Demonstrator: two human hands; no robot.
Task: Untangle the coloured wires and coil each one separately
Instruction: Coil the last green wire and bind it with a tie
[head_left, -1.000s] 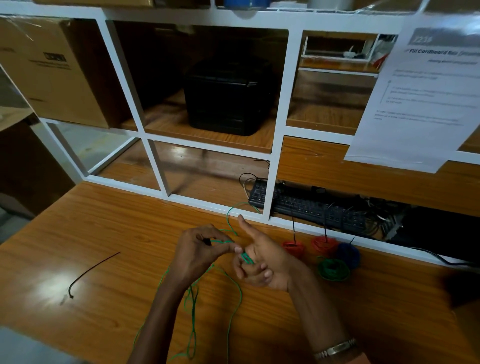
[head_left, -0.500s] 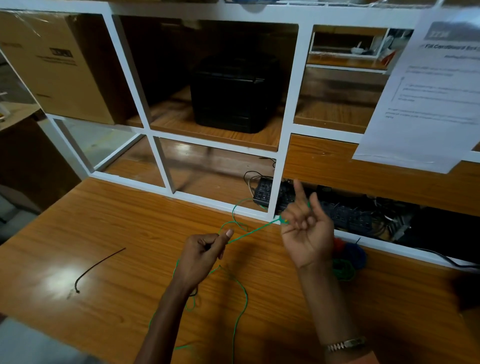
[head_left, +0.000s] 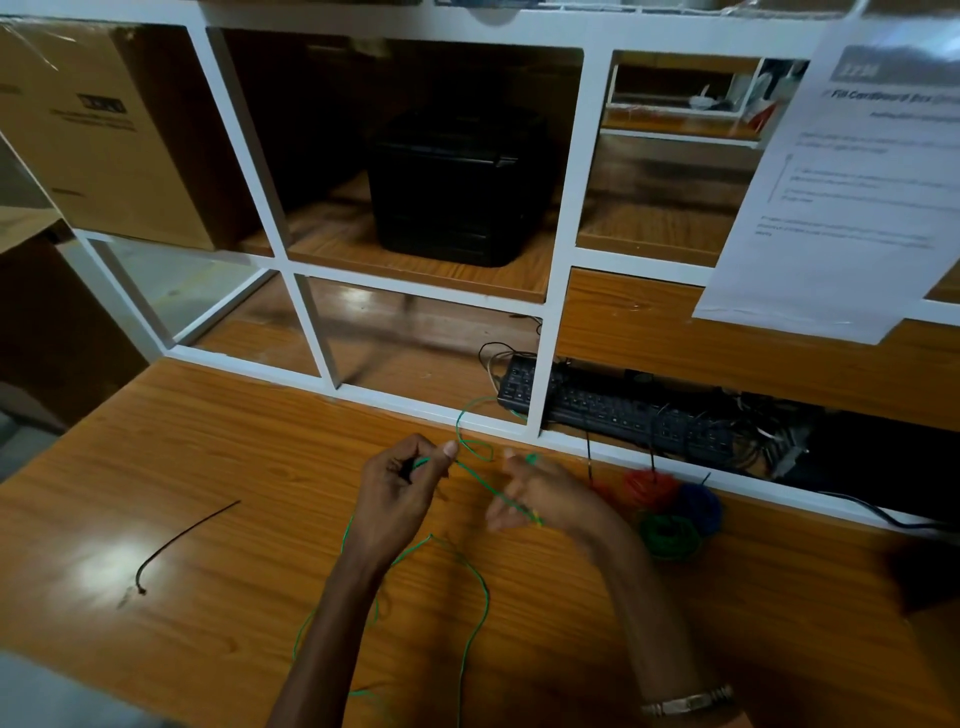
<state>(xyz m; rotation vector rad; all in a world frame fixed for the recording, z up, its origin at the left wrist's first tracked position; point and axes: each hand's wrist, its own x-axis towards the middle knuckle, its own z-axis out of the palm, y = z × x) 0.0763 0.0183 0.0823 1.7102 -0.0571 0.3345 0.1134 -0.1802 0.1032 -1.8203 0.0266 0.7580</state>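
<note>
done: red coil (head_left: 649, 488), blue coil (head_left: 698, 509), green coil (head_left: 667, 538) on desk (head_left: 208, 467)
left: green wire (head_left: 470, 587) uncoiled
fingers: left hand (head_left: 400, 499) and right hand (head_left: 545, 501) both pinching it

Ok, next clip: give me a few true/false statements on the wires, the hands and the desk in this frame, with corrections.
1. Both hands hold the green wire. True: left hand and right hand pinch it.
2. The finished coils sit left of the hands. False: they lie to the right, by the white frame.
3. A loose black wire lies alone on the desk. True.
4. The green wire is fully coiled. False: long slack trails toward the desk's near edge.
5. The keyboard sits on the top shelf. False: it is at desk level behind the frame.
</note>
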